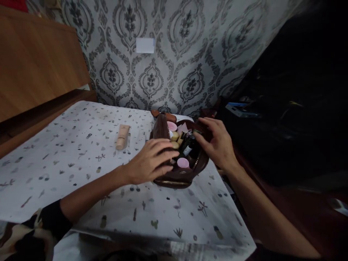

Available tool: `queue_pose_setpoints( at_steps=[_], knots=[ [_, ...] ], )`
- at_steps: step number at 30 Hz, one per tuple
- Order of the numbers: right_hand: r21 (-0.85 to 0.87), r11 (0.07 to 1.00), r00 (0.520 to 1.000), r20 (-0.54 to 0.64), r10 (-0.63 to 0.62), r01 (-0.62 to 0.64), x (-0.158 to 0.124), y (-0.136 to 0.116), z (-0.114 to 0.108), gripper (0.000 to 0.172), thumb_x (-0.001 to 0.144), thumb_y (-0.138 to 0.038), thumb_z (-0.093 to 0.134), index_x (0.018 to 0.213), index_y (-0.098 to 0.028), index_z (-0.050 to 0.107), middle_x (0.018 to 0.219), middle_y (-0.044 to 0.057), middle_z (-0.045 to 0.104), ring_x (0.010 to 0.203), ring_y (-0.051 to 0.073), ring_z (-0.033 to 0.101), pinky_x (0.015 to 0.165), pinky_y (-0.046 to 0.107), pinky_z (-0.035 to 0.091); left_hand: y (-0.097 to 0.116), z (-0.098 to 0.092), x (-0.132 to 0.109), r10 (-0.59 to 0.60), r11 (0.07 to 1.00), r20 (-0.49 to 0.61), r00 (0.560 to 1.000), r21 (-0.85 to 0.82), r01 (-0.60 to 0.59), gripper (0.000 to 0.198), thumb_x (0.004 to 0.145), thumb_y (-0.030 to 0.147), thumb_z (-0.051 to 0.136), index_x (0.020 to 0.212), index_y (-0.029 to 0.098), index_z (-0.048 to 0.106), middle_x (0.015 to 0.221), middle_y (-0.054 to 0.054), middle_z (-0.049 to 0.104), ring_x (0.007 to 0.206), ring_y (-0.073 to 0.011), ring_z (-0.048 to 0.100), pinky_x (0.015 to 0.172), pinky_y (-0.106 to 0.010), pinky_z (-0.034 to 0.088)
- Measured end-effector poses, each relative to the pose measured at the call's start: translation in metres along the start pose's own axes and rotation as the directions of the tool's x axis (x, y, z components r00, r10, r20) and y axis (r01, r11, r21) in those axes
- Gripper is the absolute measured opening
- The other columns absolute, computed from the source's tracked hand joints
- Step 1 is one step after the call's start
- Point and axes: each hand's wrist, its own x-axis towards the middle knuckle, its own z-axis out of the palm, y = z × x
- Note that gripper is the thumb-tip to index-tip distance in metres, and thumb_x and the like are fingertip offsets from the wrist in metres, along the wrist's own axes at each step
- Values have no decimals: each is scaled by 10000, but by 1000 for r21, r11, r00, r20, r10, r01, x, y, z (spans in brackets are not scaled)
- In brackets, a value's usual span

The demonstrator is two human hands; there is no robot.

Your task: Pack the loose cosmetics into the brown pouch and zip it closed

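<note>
A brown zippered cosmetics bag (174, 178) stands unzipped on the table, packed with small cosmetics. Inside I make out a pink round lid (183, 163), another pink round lid (172, 126) farther back, several yellowish caps and a dark bottle (188, 149) with a white label. My left hand (153, 159) lies over the bag's left rim, fingers stretched out and apart above the contents. At the right rim is my right hand (214, 141), thumb on the inner side and fingers over the edge, holding the bag's side. A beige squeeze tube (123, 137) rests on the table, left of the bag.
A white printed cloth covers the table (89, 174). Patterned wallpaper (187, 54) rises behind it, with a white card or plate (145, 45) on it. Wooden furniture (40, 61) stands at the left. Beyond the table's right edge is a dark area with a blue-and-grey object (241, 108).
</note>
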Motion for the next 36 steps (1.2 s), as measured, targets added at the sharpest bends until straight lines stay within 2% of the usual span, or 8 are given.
queue_pose_setpoints(
  at_steps=[2, 4, 9, 11, 16, 20, 28, 36],
  knots=[
    [244, 933, 950, -101, 297, -265, -1, 15, 10, 565, 789, -515, 756, 1266, -227, 666, 1347, 129, 647, 1284, 358, 586, 1106, 550, 463, -21, -4, 6, -148, 984, -66, 987, -106, 141, 369, 1070, 374, 425, 1380, 224, 556, 1375, -142, 604, 1351, -264, 514, 1132, -446, 436],
    [453, 782, 870, -24, 492, -429, 0, 26, 22, 579, 755, -611, 745, 1180, -220, 692, 1265, 121, 706, 1230, 362, 638, 1081, 538, 494, -46, -3, 14, -303, 941, -111, 947, -193, 278, 391, 1076, 401, 399, 1399, 239, 549, 1357, -130, 614, 1314, -253, 541, 1130, -439, 441],
    [715, 481, 823, 236, 516, -507, 8, 33, 47, 547, 852, -725, 585, 1116, -267, 727, 1096, 61, 789, 1060, 297, 740, 922, 449, 608, -103, 14, 39, -368, 905, -135, 920, -280, 321, 477, 1054, 546, 388, 1264, 223, 670, 1348, -123, 639, 1345, -253, 533, 1195, -453, 370],
    [785, 422, 846, 230, 481, -453, 15, 37, 53, 516, 846, -721, 621, 1111, -293, 731, 1121, 35, 786, 1049, 272, 742, 917, 426, 607, -115, 23, 49, -346, 892, -177, 921, -365, 265, 549, 1032, 625, 378, 1123, 212, 729, 1265, -116, 693, 1333, -259, 553, 1208, -467, 348],
    [786, 572, 946, 50, 322, -236, 45, 58, 61, 626, 798, -831, 600, 586, -243, 638, 833, 66, 763, 958, 272, 735, 933, 429, 582, -120, 37, 70, -339, 858, -247, 908, -476, 192, 672, 1009, 707, 309, 827, 204, 716, 969, -86, 745, 1159, -242, 644, 1115, -428, 425],
    [791, 596, 971, -11, 241, -139, 63, 66, 64, 714, 702, -866, 665, 373, -280, 425, 397, 6, 445, 693, 253, 698, 888, 454, 589, -116, 43, 83, -330, 842, -242, 912, -512, 168, 689, 973, 746, 375, 577, 210, 548, 621, -18, 575, 695, -169, 585, 789, -344, 488],
    [789, 615, 959, -170, 228, -6, 67, 58, 53, 758, 775, -873, 547, 346, -311, 274, 324, -48, 254, 385, 137, 372, 854, 448, 600, -97, 39, 101, -428, 782, -399, 811, -614, 110, 708, 978, 741, 359, 494, 225, 318, 491, 44, 318, 483, -104, 332, 542, -312, 332],
    [715, 699, 950, -208, 234, -16, 72, 28, 39, 690, 906, -777, 457, 409, -335, 273, 397, -17, 271, 454, 198, 476, 861, 522, 585, -73, -5, 94, -382, 774, -464, 799, -634, 2, 695, 996, 639, 487, 474, 207, 331, 489, 35, 330, 481, -100, 327, 524, -310, 321]
  ],
)
